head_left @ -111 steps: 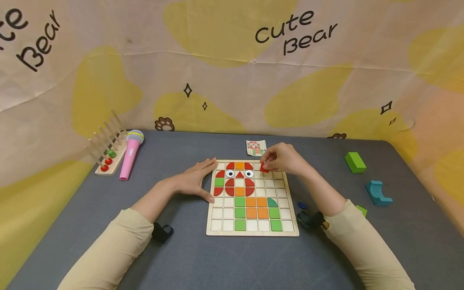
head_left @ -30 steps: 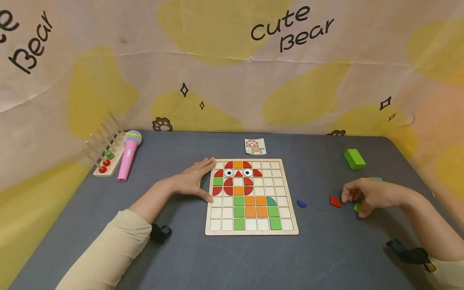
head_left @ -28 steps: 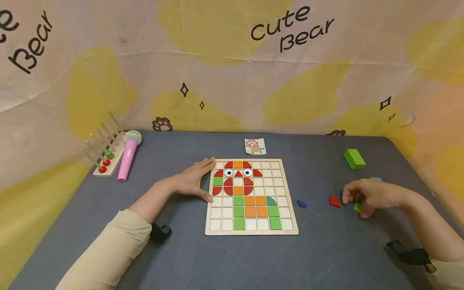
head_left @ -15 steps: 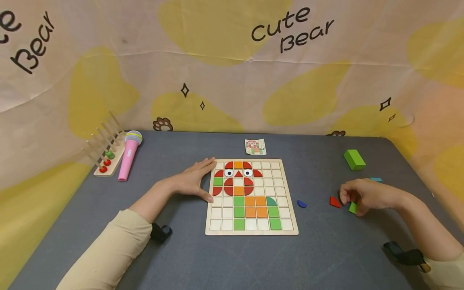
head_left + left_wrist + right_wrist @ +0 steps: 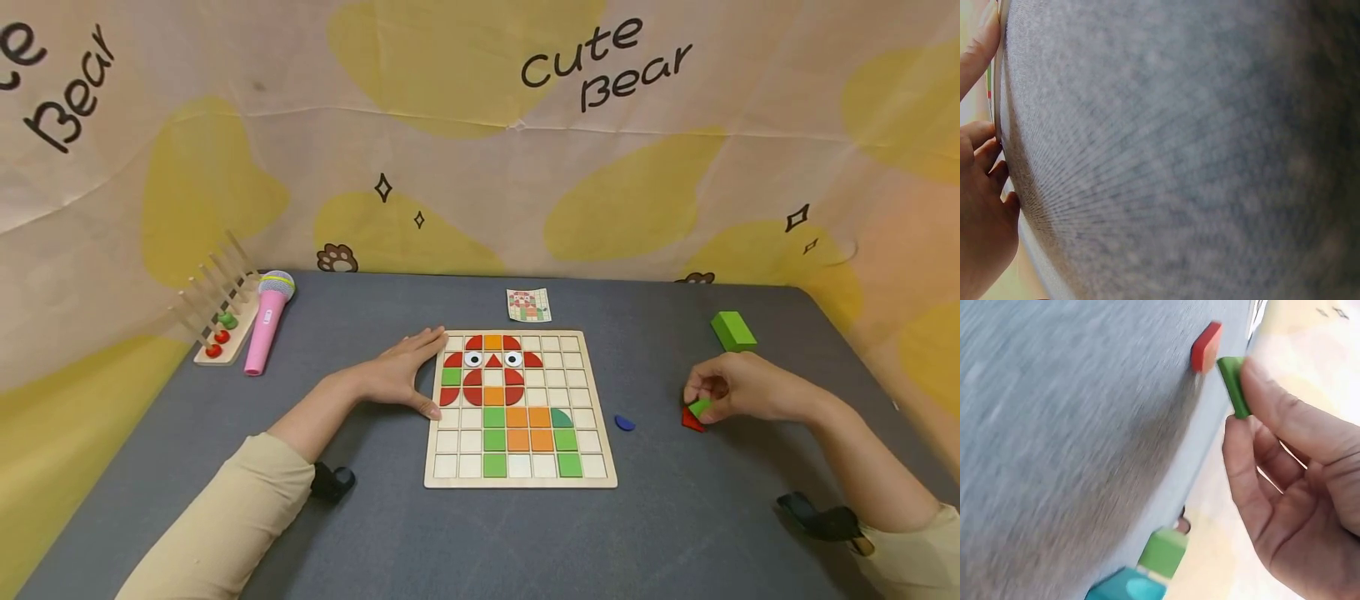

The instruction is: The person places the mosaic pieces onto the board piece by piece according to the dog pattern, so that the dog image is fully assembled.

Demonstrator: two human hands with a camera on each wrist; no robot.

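My left hand (image 5: 397, 371) rests against the left edge of a wooden grid board (image 5: 517, 482), thumb and fingers spread along the rim. Red, orange, green and teal tiles and two eye tiles form a figure on the board. Off to its right, my right hand (image 5: 750, 389) pinches a small green tile (image 5: 1234, 387) between thumb and finger. In the right wrist view this tile is held beside a red piece with a curved side (image 5: 1205, 349) lying on the table; in the head view it overlaps that piece. A blue piece (image 5: 624, 423) lies between board and right hand.
A printed picture card (image 5: 528, 305) lies behind the board. At the left are a pink microphone (image 5: 267, 327) and a wooden peg stand (image 5: 227, 346) with beads. A green block (image 5: 733, 331) sits at the back right; a teal block (image 5: 1125, 586) shows in the right wrist view.
My right hand came from the board's top right, where a red piece now lies, to the right. It picked up the green tile and moved it left to the loose red piece. Left hand stayed.
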